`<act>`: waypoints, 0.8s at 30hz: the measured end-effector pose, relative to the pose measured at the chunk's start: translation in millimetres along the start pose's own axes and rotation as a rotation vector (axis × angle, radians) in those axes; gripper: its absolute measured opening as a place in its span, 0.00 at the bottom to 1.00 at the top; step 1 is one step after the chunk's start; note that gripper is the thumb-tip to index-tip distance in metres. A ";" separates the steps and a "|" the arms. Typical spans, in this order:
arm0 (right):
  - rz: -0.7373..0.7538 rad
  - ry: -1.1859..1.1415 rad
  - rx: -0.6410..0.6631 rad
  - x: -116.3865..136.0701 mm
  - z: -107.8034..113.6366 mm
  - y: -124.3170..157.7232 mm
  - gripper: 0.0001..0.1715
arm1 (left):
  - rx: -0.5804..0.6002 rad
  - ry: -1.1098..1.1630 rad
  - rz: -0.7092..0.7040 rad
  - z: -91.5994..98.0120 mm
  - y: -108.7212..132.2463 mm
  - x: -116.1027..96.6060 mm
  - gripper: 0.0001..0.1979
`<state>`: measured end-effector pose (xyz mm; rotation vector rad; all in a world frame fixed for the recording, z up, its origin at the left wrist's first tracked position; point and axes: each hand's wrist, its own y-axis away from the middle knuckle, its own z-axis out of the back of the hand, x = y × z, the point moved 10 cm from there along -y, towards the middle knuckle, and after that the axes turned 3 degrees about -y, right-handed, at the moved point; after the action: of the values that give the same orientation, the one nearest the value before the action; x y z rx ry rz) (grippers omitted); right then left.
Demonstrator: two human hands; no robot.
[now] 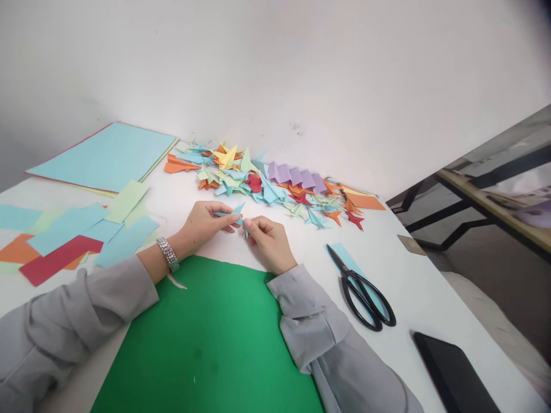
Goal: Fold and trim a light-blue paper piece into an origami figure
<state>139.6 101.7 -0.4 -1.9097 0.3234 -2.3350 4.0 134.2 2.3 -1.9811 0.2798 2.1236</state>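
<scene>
A small light blue folded paper piece (237,211) with pointed tips is held up between both hands, just past the far edge of a green sheet (206,338). My left hand (207,225), with a metal watch at the wrist, pinches it from the left. From the right, the thumb and fingers of my right hand (272,241) close on its lower tip. Beyond the hands lies a pile of folded paper pieces (271,192) in blue, green, orange, red and yellow, many of them star or plane shaped. The fingers partly cover the held piece.
Cut paper strips (73,229) lie on the left, below a stack of larger sheets (107,158). Black-handled scissors (365,295) rest on a blue strip at right, with a black phone (454,373) nearer. A pleated purple paper (297,176) stands at the back by the wall.
</scene>
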 end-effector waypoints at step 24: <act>-0.126 -0.223 -0.018 -8.8 -1.7 2.2 0.19 | 0.030 -0.049 0.011 0.0 -0.3 1.1 0.21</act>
<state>139.6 101.6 -9.6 -2.2337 0.2084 -2.1671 4.1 134.5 1.2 -1.9126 0.3138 2.1581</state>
